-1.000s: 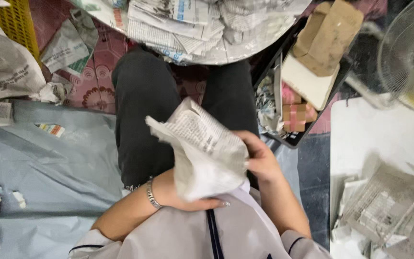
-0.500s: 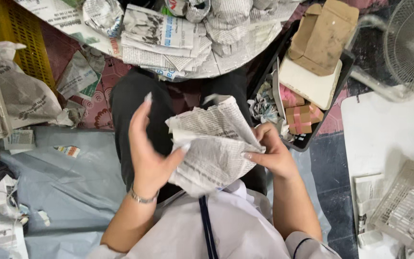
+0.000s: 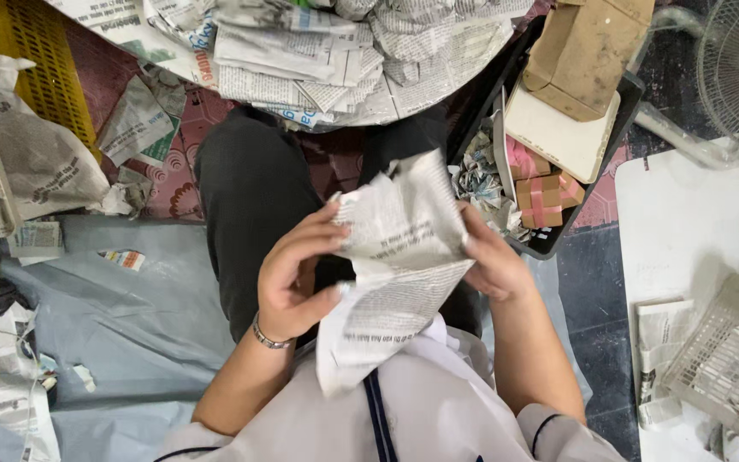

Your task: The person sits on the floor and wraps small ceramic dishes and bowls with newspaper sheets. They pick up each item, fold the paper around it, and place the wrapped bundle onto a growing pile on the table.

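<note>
The crumpled newspaper sheet point(image 3: 399, 257) is now held above the lap, in front of the black trousers point(image 3: 254, 205). Since half a second ago the left hand point(image 3: 297, 274) has been brought from an open, raised pose onto the sheet's left edge, fingers curled on it. The right hand point(image 3: 489, 261) is closed on the right edge. Something is perhaps wrapped inside; it cannot be seen. The sheet seems opened wider than before.

Left hand point(image 3: 297, 278) and right hand point(image 3: 491, 261) curled (fingers pinching), forearms bent inward
</note>
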